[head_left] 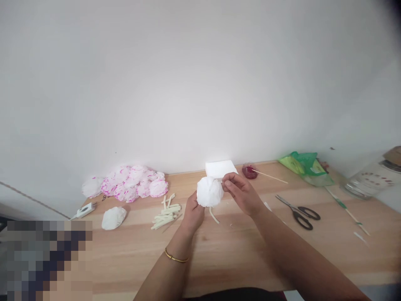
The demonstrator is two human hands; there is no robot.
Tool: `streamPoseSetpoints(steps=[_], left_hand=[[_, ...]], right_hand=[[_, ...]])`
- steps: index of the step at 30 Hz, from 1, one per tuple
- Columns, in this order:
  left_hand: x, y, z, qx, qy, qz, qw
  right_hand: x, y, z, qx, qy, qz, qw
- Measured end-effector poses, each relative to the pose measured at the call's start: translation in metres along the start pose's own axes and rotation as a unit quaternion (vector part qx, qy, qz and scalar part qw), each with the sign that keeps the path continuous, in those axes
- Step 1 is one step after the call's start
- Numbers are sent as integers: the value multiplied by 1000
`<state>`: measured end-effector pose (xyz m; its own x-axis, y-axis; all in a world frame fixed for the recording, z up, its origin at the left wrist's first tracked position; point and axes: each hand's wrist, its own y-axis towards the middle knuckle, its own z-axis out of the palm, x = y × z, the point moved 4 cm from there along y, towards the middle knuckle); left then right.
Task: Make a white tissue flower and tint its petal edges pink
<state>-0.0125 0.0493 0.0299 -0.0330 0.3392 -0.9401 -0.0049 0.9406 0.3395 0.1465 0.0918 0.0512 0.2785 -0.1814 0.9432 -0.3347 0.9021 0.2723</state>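
My left hand [191, 214] is closed round the base of a white tissue-paper flower [209, 191], held above the wooden table [225, 251]; a pale tie strip hangs below it. My right hand [240, 190] pinches the flower's right edge with thumb and fingers. A gold bangle sits on my left wrist.
A pile of pink-edged paper flowers [130, 188] and one white flower [113, 218] lie at the left. Pale cut strips [166, 215] lie beside my left hand. A white tissue stack [220, 168], a red dish with a stick [250, 171], scissors [300, 212], a green bag [305, 167] and a jar [369, 180] are to the right.
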Motion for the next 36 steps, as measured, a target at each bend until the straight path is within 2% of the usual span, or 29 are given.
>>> streamPoseSetpoints(steps=[3,6,8,14,17,20,24,27,33,36], left_hand=[[-6,-1,-1,-3,63,0,998],[-10,-2,0,4,93,2,996],[-11,-2,1,15,109,4,994],[-12,-1,6,45,176,19,983],[-7,-3,7,49,190,13,980],[-1,-5,6,33,208,10,978],[0,-5,4,19,240,34,970],[-2,-4,1,4,232,19,972],[-10,-5,-1,-55,147,-37,987],[-12,-5,-2,-80,116,-47,989]], right_hand=[[10,-2,-2,-10,-91,-89,992],[23,-6,1,2,-199,-199,960],[30,-9,4,16,-258,-243,935],[40,-17,14,44,-379,-307,872],[33,-20,26,86,-425,-321,842],[21,-20,37,116,-451,-321,824],[14,-18,40,103,-450,-295,837],[16,-17,36,75,-405,-277,868],[18,-14,21,-45,-294,-264,918],[7,-9,14,-101,-258,-211,938]])
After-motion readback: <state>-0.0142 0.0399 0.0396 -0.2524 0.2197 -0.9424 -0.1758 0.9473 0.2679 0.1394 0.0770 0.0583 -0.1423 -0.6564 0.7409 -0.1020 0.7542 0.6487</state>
